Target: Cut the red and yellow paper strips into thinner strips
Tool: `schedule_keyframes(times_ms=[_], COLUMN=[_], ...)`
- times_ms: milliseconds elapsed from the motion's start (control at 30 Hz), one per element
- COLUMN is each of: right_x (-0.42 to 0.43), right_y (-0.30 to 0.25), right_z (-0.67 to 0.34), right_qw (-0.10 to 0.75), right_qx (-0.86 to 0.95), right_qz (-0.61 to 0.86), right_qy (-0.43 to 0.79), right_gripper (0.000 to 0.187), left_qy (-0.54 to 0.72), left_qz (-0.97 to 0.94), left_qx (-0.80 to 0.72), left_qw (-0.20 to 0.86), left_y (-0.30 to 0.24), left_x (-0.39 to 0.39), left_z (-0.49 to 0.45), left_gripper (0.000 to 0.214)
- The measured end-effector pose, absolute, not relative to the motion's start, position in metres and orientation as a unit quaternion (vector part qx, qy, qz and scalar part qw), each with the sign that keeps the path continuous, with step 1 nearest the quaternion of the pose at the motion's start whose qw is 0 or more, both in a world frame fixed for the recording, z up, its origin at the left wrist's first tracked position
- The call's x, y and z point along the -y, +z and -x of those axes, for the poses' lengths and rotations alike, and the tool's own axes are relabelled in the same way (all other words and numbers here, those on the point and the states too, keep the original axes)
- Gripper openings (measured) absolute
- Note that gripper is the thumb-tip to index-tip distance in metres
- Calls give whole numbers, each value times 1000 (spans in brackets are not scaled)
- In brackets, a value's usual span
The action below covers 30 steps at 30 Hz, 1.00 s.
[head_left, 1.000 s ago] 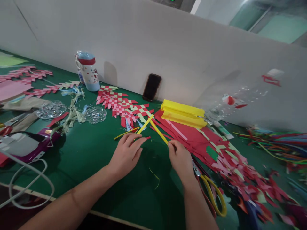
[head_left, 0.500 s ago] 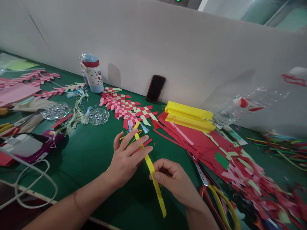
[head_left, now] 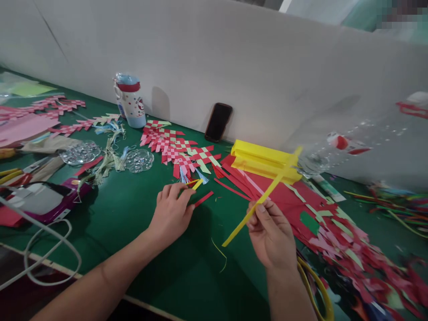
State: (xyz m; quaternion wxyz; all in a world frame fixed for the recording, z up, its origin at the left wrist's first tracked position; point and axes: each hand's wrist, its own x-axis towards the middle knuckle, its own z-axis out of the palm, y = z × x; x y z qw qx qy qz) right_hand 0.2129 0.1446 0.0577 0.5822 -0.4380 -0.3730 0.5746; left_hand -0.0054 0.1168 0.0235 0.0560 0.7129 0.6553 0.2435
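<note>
My right hand [head_left: 272,229] pinches a long yellow paper strip [head_left: 276,180] near its middle and holds it raised, slanting up to the right. My left hand [head_left: 172,214] rests low over the green table with its fingers curled around small paper strips. From under those fingers stick out a short yellow strip end [head_left: 198,184] and a red strip [head_left: 203,199]; the rest of them is hidden. Just beyond lie woven red, pink and pale green paper pieces [head_left: 177,149], some with blue tassels. A thin yellow sliver [head_left: 219,255] lies between my hands.
Folded yellow paper [head_left: 261,158] lies on red sheets [head_left: 281,200], with paper scraps [head_left: 354,258] to the right. Yellow-handled scissors [head_left: 323,292] are partly behind my right forearm. A phone [head_left: 218,122] leans on the wall. A plastic bottle [head_left: 347,142], flask [head_left: 132,102] and bead dishes [head_left: 138,160] stand around.
My right hand has moved up and right, lifting the long yellow strip off the table from beneath my left hand. My left hand's spread fingers have curled in over the small strips.
</note>
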Motion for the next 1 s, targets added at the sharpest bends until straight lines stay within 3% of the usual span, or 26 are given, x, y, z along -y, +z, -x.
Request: schedule_keyframes(times_ms=[67,300,567,733,833,1000], right_x=[-145,-140,-132,-122,-120,-126], right_y=[57,50,45,57,59,50], right_z=[-213,-204,-195,-196,-202,-203], right_qw=[571,489,311,219,274,381], right_qx=[373,404,494,525,518,487], right_qz=[442,459,463,397,367,401], right_qy=[583,622,667,721,722,676], right_gripper=[28,29,32,32,30,26], left_qy=[192,142,358,409,422,389], left_qz=[-742,-786,-766,-776,-791,-661], left_qx=[-638,-593,-533,-478,-436,-375], left_qw=[80,100,-35,-50,77,520], left_y=[28,26,31,32,33,43], left_x=[-116,-114,-111,-108,-102,-93], left_z=[10,9,1,-2,-6,-19], left_gripper=[21,21,47,29,19,34])
